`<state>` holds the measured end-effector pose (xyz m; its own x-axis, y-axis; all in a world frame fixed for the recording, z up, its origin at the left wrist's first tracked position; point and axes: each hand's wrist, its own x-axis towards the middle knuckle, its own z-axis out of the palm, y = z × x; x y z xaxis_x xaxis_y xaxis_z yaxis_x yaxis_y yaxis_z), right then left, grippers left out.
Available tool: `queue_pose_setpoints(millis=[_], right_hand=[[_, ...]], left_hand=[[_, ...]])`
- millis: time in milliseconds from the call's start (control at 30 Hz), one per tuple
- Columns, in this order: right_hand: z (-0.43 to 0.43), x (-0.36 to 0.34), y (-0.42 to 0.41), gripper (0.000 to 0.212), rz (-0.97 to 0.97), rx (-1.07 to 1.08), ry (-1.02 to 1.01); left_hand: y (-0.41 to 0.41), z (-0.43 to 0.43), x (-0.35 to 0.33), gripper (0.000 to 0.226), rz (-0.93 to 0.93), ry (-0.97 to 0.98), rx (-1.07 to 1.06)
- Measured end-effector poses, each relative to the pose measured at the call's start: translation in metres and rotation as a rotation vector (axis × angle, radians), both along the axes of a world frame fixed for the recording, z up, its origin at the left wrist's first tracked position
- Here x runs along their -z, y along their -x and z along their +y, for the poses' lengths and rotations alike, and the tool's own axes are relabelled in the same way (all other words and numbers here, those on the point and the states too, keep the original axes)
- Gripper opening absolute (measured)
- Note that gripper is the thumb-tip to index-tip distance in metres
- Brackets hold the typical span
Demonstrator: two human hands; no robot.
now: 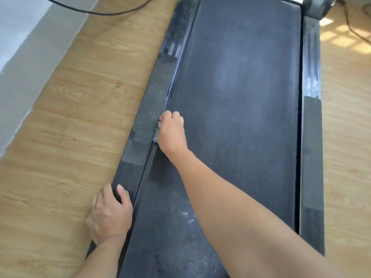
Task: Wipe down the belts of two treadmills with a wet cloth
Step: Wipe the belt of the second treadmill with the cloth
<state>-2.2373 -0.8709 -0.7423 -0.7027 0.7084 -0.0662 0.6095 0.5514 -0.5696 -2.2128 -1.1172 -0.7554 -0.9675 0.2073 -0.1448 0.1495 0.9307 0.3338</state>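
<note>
A dark treadmill belt [241, 97] runs up the middle of the head view, dusty with pale smears. My right hand [172, 133] grips a small grey cloth [157, 135], mostly hidden under the fist, and presses it into the groove between the belt and the left side rail [152, 101]. My left hand [110, 211] holds the near end of that left rail, thumb on top and fingers wrapped over its outer edge.
Wooden floor [76, 117] lies on both sides of the treadmill. A black cable [96, 12] crosses the floor at the top left, beside a grey wall base. The right side rail [312, 137] and a metal upright [315, 7] sit at the far right.
</note>
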Motion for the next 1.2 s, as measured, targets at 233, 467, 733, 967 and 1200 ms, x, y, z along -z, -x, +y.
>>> queue_pose_setpoints(millis=[233, 467, 733, 967, 1200], right_hand=[[0.065, -0.006, -0.167, 0.026, -0.053, 0.129, -0.048], [0.139, -0.031, -0.332, 0.023, -0.301, 0.535, -0.032], [0.119, -0.015, -0.213, 0.003, -0.080, 0.630, -0.017], [0.021, -0.018, -0.001, 0.029, -0.052, 0.052, 0.033], [0.095, -0.009, -0.131, 0.028, -0.125, 0.054, -0.145]], left_hand=[[-0.002, 0.001, -0.003, 0.038, -0.018, 0.000, 0.013], [-0.004, 0.002, -0.003, 0.035, -0.024, -0.056, -0.014], [-0.001, 0.008, -0.005, 0.034, 0.002, -0.095, 0.013], [0.003, -0.003, 0.006, 0.025, -0.005, -0.066, 0.004], [-0.002, -0.003, 0.004, 0.028, 0.007, -0.056, 0.002]])
